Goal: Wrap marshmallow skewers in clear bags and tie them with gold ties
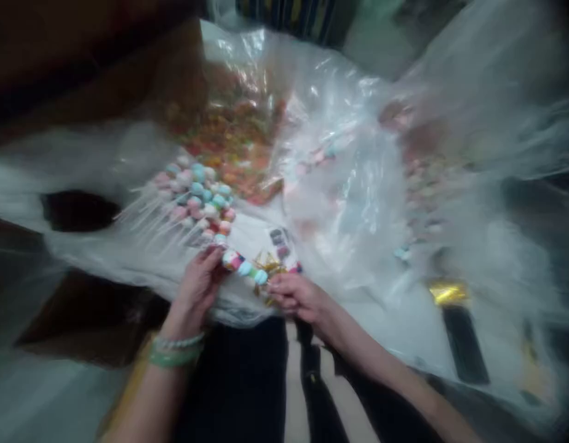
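Observation:
Between my hands runs a marshmallow skewer (245, 268) with white, pink, blue and green pieces. My left hand (203, 280) is closed around its left end, fingers wrapped. At the other end my right hand (297, 294) pinches with thumb and fingers beside the last blue piece; what lies inside the pinch is hidden. Gold twist ties (268, 263) lie in a bunch just behind the skewer, by my right fingertips. Above my left hand a pile of similar skewers (196, 195) rests with white sticks pointing left.
A clear plastic bag (344, 203) spreads over the middle of the work surface. Orange and green wrapped sweets (238, 144) lie behind the skewer pile. On the right are a dark phone-like slab (465, 344) and a gold packet (449, 293). A brown box (141, 74) stands back left.

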`<act>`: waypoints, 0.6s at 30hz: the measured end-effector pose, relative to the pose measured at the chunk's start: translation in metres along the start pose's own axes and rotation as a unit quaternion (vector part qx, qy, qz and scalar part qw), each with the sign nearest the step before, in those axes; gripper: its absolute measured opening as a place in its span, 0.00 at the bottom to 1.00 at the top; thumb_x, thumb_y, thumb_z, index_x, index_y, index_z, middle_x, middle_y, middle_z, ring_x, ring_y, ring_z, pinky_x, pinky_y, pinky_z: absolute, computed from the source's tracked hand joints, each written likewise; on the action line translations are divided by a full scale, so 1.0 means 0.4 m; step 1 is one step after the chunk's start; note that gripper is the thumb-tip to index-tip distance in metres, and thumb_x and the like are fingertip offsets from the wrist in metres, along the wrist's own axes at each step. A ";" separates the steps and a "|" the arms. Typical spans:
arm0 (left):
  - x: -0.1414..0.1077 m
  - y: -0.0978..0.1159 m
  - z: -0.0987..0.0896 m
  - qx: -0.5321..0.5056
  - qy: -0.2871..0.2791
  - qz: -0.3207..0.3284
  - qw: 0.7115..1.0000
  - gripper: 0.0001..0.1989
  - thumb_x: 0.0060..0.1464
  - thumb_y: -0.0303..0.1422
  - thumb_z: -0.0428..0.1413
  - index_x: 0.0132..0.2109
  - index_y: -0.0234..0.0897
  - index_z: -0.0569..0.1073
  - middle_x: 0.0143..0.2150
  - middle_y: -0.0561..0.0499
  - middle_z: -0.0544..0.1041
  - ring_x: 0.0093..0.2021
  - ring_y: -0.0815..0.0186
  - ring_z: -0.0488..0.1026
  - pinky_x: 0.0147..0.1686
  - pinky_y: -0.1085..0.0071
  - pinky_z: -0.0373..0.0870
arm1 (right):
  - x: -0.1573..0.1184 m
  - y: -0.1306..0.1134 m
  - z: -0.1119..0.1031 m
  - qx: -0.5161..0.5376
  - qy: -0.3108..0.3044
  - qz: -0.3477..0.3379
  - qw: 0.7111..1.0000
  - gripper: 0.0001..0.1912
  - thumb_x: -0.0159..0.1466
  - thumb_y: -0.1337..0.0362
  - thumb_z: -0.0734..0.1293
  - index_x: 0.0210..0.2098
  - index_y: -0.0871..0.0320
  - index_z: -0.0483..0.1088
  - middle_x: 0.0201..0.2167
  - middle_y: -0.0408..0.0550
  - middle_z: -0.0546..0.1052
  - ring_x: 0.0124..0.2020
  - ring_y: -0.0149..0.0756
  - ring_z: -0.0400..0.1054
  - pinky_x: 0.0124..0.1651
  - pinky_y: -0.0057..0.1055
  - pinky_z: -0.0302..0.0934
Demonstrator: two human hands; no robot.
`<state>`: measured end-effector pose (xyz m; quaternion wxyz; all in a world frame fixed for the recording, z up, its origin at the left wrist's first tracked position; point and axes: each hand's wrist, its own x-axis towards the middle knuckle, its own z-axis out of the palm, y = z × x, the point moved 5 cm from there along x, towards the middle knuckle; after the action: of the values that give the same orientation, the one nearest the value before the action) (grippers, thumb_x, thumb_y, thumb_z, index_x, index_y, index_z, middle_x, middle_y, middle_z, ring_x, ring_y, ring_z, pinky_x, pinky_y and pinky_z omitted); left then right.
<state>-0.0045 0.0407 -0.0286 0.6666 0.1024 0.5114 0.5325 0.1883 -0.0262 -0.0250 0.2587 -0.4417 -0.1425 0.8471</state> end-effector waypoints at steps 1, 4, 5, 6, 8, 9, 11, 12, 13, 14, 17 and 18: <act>0.000 -0.004 0.006 0.006 -0.012 -0.008 1.000 0.18 0.33 0.28 0.74 0.35 0.32 0.79 0.30 0.53 0.80 0.27 0.68 0.77 0.27 0.75 0.78 | 0.006 0.005 -0.004 0.000 0.018 -0.006 1.000 0.16 0.46 0.62 0.76 0.29 0.59 0.68 0.15 0.33 0.65 0.12 0.18 0.43 0.16 0.22 0.32; -0.003 -0.017 0.023 0.021 -0.028 -0.030 0.999 0.14 0.39 0.29 0.72 0.35 0.31 0.79 0.30 0.51 0.80 0.28 0.66 0.78 0.31 0.73 0.79 | 0.019 0.009 -0.013 -0.053 0.075 -0.053 0.994 0.13 0.48 0.61 0.74 0.28 0.59 0.69 0.15 0.35 0.65 0.14 0.20 0.48 0.17 0.21 0.36; -0.005 -0.022 0.028 0.028 -0.027 -0.037 0.999 0.13 0.42 0.29 0.71 0.35 0.30 0.79 0.29 0.49 0.80 0.28 0.66 0.78 0.32 0.73 0.79 | 0.021 0.007 -0.014 -0.085 0.094 -0.074 0.989 0.11 0.50 0.62 0.73 0.27 0.59 0.69 0.16 0.35 0.65 0.15 0.21 0.52 0.19 0.21 0.40; -0.008 -0.028 0.034 0.032 -0.022 -0.043 0.998 0.10 0.46 0.29 0.70 0.35 0.29 0.79 0.29 0.48 0.80 0.28 0.65 0.78 0.32 0.73 0.79 | 0.020 0.001 -0.015 -0.131 0.116 -0.103 0.979 0.08 0.52 0.63 0.71 0.26 0.59 0.69 0.17 0.37 0.66 0.17 0.23 0.55 0.21 0.21 0.45; -0.015 -0.038 0.041 0.027 0.006 -0.050 0.998 0.05 0.53 0.28 0.65 0.35 0.29 0.78 0.28 0.46 0.80 0.28 0.66 0.78 0.31 0.74 0.78 | 0.010 -0.022 -0.013 -0.262 0.166 -0.188 0.932 0.04 0.55 0.66 0.67 0.25 0.58 0.69 0.20 0.40 0.69 0.23 0.28 0.61 0.28 0.24 0.53; -0.018 -0.042 0.043 0.016 0.028 -0.052 0.998 0.04 0.56 0.27 0.62 0.34 0.29 0.77 0.28 0.47 0.79 0.27 0.67 0.77 0.30 0.75 0.77 | 0.001 -0.035 -0.009 -0.331 0.189 -0.236 0.894 0.05 0.57 0.67 0.66 0.24 0.57 0.70 0.22 0.41 0.70 0.27 0.30 0.63 0.32 0.26 0.56; -0.024 -0.053 0.045 -0.018 0.071 -0.063 0.995 0.08 0.61 0.25 0.56 0.33 0.30 0.75 0.26 0.49 0.78 0.24 0.69 0.75 0.26 0.76 0.75 | -0.018 -0.056 0.000 -0.429 0.221 -0.306 0.821 0.07 0.59 0.69 0.63 0.26 0.57 0.71 0.26 0.43 0.73 0.32 0.33 0.66 0.39 0.29 0.58; -0.026 -0.058 0.045 -0.034 0.086 -0.072 0.993 0.10 0.63 0.24 0.54 0.32 0.31 0.74 0.26 0.50 0.77 0.23 0.70 0.74 0.25 0.75 0.75 | -0.024 -0.063 0.001 -0.449 0.230 -0.323 0.800 0.08 0.60 0.69 0.63 0.27 0.56 0.72 0.28 0.44 0.74 0.33 0.34 0.66 0.41 0.30 0.58; -0.027 -0.062 0.046 -0.045 0.094 -0.079 0.991 0.11 0.64 0.24 0.53 0.32 0.32 0.74 0.26 0.50 0.77 0.23 0.70 0.74 0.25 0.75 0.75 | -0.027 -0.067 -0.002 -0.451 0.236 -0.328 0.796 0.08 0.61 0.68 0.62 0.28 0.56 0.72 0.28 0.44 0.75 0.34 0.34 0.67 0.41 0.30 0.58; -0.026 -0.064 0.047 -0.051 0.094 -0.081 0.991 0.11 0.64 0.24 0.52 0.32 0.32 0.74 0.26 0.50 0.77 0.24 0.69 0.74 0.26 0.74 0.76 | -0.027 -0.070 -0.006 -0.438 0.238 -0.321 0.805 0.08 0.61 0.68 0.62 0.29 0.56 0.72 0.28 0.43 0.74 0.34 0.34 0.67 0.41 0.30 0.58; -0.024 -0.061 0.049 -0.041 0.074 -0.061 0.995 0.12 0.64 0.24 0.52 0.31 0.32 0.74 0.27 0.50 0.78 0.26 0.68 0.75 0.29 0.73 0.77 | -0.012 -0.062 -0.017 -0.348 0.217 -0.246 0.879 0.05 0.59 0.68 0.64 0.26 0.56 0.70 0.22 0.39 0.70 0.28 0.31 0.65 0.36 0.27 0.58; -0.024 -0.059 0.049 -0.035 0.067 -0.051 0.996 0.12 0.63 0.24 0.53 0.31 0.32 0.74 0.26 0.51 0.77 0.26 0.69 0.75 0.29 0.73 0.77 | -0.005 -0.054 -0.016 -0.312 0.202 -0.212 0.904 0.05 0.58 0.68 0.65 0.26 0.57 0.69 0.20 0.38 0.69 0.25 0.30 0.63 0.33 0.26 0.56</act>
<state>0.0262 0.0312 -0.0302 0.6606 0.0170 0.5407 0.5206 0.2010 -0.0095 -0.0172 0.3045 -0.6210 -0.4347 0.5767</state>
